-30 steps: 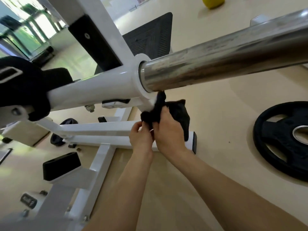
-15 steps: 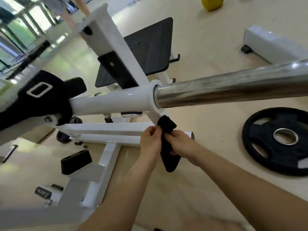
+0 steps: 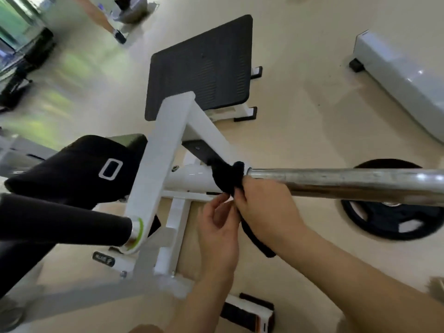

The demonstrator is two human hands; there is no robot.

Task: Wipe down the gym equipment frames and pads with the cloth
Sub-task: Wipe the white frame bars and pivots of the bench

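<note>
A black cloth (image 3: 227,176) is draped over the white collar where the white frame tube (image 3: 189,180) meets the chrome bar (image 3: 336,182). My right hand (image 3: 266,205) grips the cloth against that joint, and a tail of cloth hangs below my wrist. My left hand (image 3: 216,227) sits just under it, fingers curled and pinching the cloth's lower edge. A white upright post (image 3: 163,164) rises at centre, with black pads (image 3: 79,169) to its left.
A black footplate (image 3: 199,66) stands behind the frame. A black weight plate (image 3: 389,212) lies on the floor under the bar at right. A white machine base (image 3: 396,75) sits at far right. Another person's legs (image 3: 101,18) show at top left.
Both hands have lifted the cloth from below the bar up onto the collar at the bar's end. The view has risen above the frame.
</note>
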